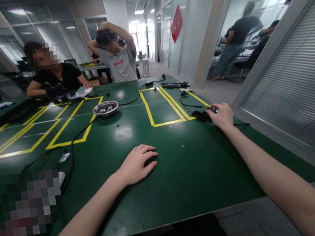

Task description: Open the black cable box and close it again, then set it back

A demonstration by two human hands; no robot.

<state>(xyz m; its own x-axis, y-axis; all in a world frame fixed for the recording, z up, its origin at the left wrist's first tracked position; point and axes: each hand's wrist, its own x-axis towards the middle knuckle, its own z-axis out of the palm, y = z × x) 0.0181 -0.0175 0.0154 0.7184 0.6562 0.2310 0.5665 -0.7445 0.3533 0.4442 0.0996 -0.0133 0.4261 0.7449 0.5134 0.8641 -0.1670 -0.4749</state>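
Note:
My left hand lies palm down on the green table, its fingers loosely curled and holding nothing. My right hand reaches out to the table's right edge and closes over a small black device with a cable running from it. The fingertips are hidden under the hand, so the grip itself is hard to see. A yellow taped rectangle lies just left of that device.
A round metal dish with small parts sits mid-table. Black cables trail across the left side. Tools lie at the far right corner. Two people sit at the far edge; another stands behind the glass wall on the right.

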